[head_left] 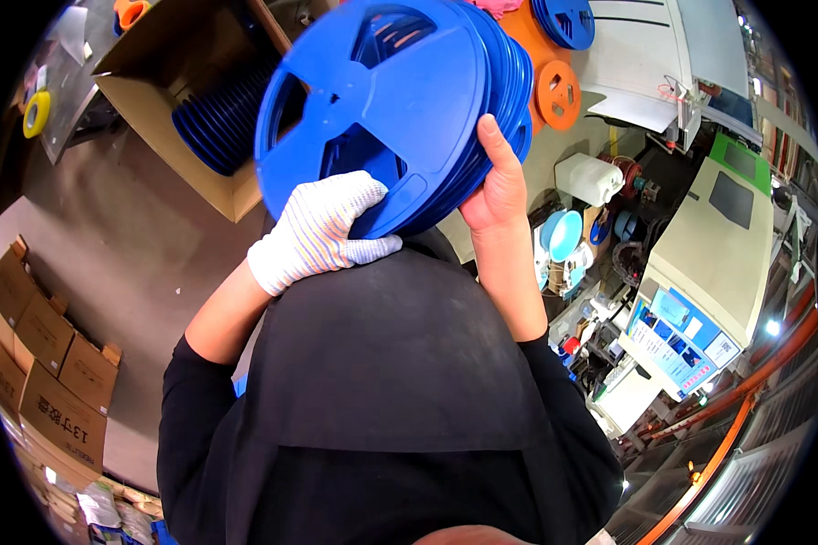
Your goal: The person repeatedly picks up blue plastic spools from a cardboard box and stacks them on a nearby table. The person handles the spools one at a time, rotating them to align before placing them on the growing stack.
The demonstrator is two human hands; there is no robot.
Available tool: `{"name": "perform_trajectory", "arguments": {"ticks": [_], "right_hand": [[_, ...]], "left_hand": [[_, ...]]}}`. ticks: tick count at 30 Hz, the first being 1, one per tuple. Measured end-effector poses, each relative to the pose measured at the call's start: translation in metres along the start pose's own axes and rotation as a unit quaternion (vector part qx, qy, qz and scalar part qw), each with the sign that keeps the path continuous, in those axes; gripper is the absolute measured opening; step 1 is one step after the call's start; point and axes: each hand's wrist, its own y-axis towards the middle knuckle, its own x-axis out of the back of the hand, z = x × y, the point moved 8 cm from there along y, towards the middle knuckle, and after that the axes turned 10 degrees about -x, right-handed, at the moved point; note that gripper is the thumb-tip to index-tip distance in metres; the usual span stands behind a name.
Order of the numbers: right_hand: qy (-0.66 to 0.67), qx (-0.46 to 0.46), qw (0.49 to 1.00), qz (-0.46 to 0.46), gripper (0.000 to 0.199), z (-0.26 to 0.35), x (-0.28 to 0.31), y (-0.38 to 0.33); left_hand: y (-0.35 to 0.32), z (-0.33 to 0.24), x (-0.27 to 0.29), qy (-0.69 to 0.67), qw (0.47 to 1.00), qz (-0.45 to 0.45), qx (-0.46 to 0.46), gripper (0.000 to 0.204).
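Observation:
I hold a stack of several blue plastic reels (pixel 400 100) against my chest, the top reel's flat face toward the camera. My left hand (pixel 327 232), in a white knitted glove, grips the stack's lower rim from the left. My right hand (pixel 498 177), bare, clasps the stack's right edge with the thumb pointing up along the rims. Both hands are shut on the stack. My black apron (pixel 391 363) fills the space below the reels.
An open cardboard box (pixel 186 118) with more blue reels stands at the upper left. Orange reels (pixel 557 93) lie on a surface to the upper right. A beige machine (pixel 709 263) stands at the right. Folded cardboard boxes (pixel 41 363) are stacked at the lower left on the grey floor.

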Motion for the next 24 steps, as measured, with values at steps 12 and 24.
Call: {"name": "perform_trajectory", "arguments": {"ticks": [12, 24], "right_hand": [[-0.021, 0.028, 0.999, -0.024, 0.049, -0.005, 0.006, -0.005], [-0.068, 0.027, 0.997, -0.024, 0.047, -0.001, 0.007, -0.015]], "left_hand": [[-0.044, 0.019, 0.005, -0.251, 0.954, -0.154, 0.048, 0.037], [-0.061, 0.036, -0.005, -0.399, 0.893, -0.181, 0.104, 0.057]]}}
